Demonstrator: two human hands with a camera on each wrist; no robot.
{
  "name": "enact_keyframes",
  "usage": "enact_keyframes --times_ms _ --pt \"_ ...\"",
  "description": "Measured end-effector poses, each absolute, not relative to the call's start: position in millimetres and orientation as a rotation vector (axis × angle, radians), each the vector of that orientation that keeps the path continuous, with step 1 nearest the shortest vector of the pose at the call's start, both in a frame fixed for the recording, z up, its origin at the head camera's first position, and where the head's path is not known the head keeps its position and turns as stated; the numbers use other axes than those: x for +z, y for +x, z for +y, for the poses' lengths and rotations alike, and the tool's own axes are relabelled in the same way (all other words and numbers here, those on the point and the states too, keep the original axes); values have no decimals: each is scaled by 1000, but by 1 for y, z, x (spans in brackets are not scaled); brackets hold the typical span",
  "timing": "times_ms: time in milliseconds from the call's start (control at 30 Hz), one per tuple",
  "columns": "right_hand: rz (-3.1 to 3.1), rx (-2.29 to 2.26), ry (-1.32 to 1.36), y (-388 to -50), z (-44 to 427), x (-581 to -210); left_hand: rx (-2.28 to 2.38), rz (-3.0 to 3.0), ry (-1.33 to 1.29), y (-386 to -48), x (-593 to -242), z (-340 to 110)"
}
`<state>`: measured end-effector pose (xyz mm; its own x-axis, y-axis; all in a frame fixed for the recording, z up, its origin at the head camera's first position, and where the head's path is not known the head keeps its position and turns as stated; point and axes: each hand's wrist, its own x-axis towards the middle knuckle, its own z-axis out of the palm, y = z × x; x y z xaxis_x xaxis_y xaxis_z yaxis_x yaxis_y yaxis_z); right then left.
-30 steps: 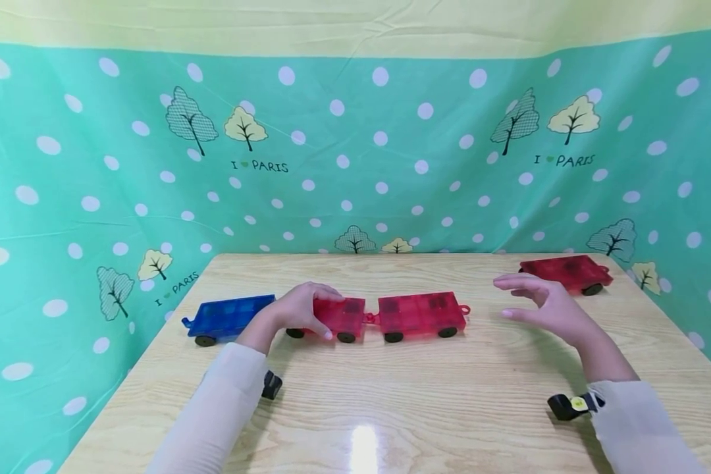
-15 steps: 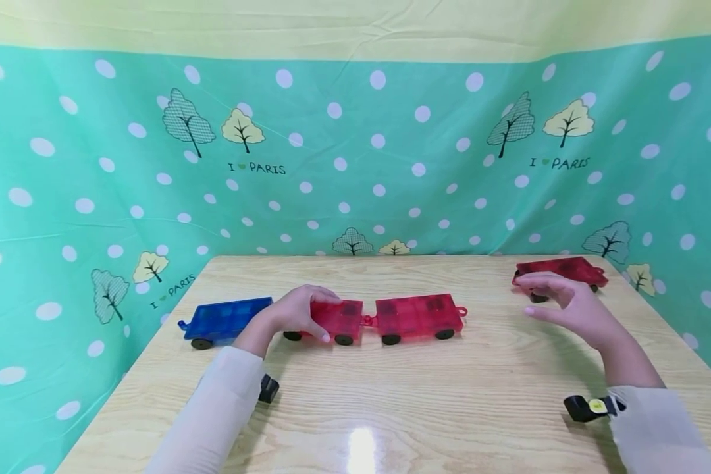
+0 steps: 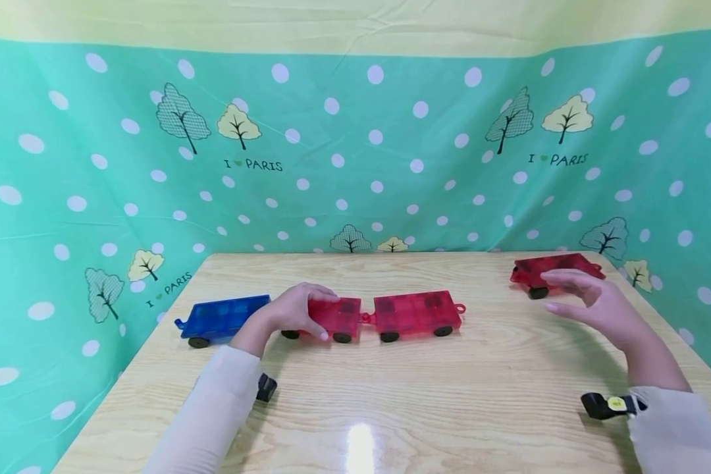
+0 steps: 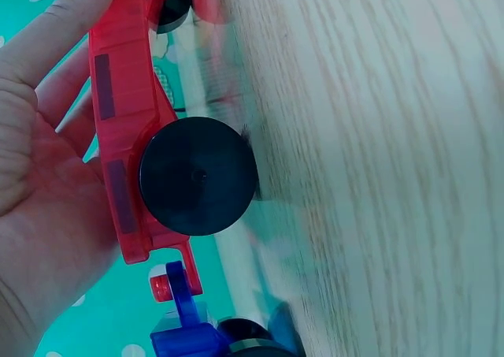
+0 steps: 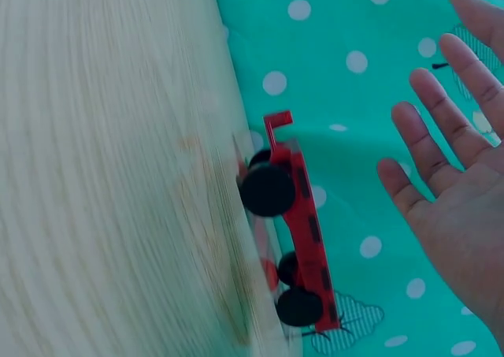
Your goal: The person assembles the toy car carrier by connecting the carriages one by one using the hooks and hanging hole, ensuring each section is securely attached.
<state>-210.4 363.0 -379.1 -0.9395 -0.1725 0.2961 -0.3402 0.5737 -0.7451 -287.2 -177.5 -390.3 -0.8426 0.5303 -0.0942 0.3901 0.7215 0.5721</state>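
Note:
My left hand grips a red toy train car, thumb along the near side and fingers over the far side. Its right end is hooked to a second red train car. At its left stands a blue train car; in the left wrist view a blue coupling meets the red car's coupling, though whether they interlock I cannot tell. My right hand hovers before a separate red train car, fingers spread and holding nothing. The right wrist view shows a gap between that hand and the car.
A light wood-grain table carries all the cars. Behind it hangs a green polka-dot cloth with printed trees. Black cameras are strapped to both wrists, the right one low over the table.
My right hand has moved rightward, closer to the separate red train car at the far right. The left hand keeps its grip, and the cars stay where they are.

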Motion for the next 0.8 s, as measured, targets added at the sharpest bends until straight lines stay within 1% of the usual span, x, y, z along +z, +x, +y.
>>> enact_keyframes --times_ms 433,800 --pt "-2683 1237 357 -211 394 -384 808 2673 743 -285 -390 -178" --pt "-2701 1255 314 -217 410 -378 810 2670 753 -285 -388 -176"
